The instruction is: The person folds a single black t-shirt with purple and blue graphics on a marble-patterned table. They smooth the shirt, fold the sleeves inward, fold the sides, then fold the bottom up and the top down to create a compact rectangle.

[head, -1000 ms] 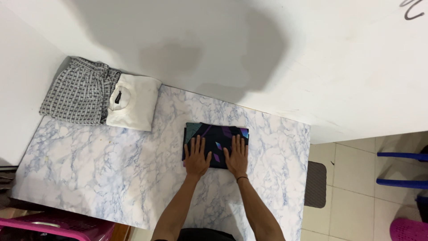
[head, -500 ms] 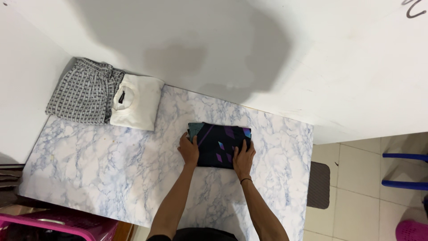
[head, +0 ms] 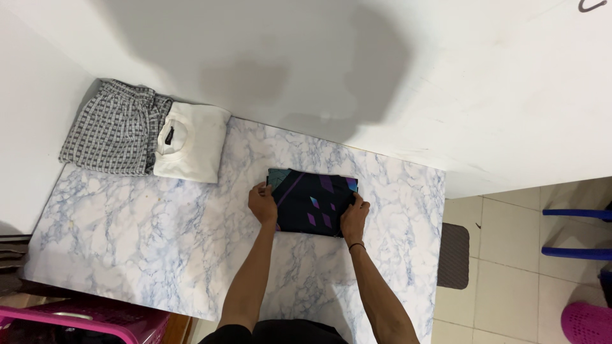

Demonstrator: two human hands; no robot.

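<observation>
Between my two hands lies the folded dark cloth with purple and teal diamond shapes (head: 313, 202), flat on the blue-veined white marble worktop (head: 159, 242), somewhat right of the middle. My left hand (head: 262, 204) grips its left edge, fingers curled over the cloth and pinching the fold. My right hand (head: 354, 216) holds the lower right corner the same way, fingers wrapped around the edge, a thin dark band on that wrist. Both hands touch the cloth at its sides; its top face is uncovered.

Counting what is folded: three pieces in all. One is the dark cloth I hold. Two more sit side by side in the far left corner, touching each other: a grey-and-white checked folded garment (head: 115, 136) against the left wall, and a cream folded shirt with a small dark neck label (head: 191, 150) just to its right. Both are well apart from my hands.

Along the far edge the worktop meets a white wall (head: 382, 64), and the dark cloth lies near it. Its right edge is fairly close to the cloth, with tiled floor (head: 510, 267) beyond. To my left, bare marble stretches wide between the cloth and the corner pile. A pink plastic basket (head: 83, 322) shows below the worktop's near left corner.
</observation>
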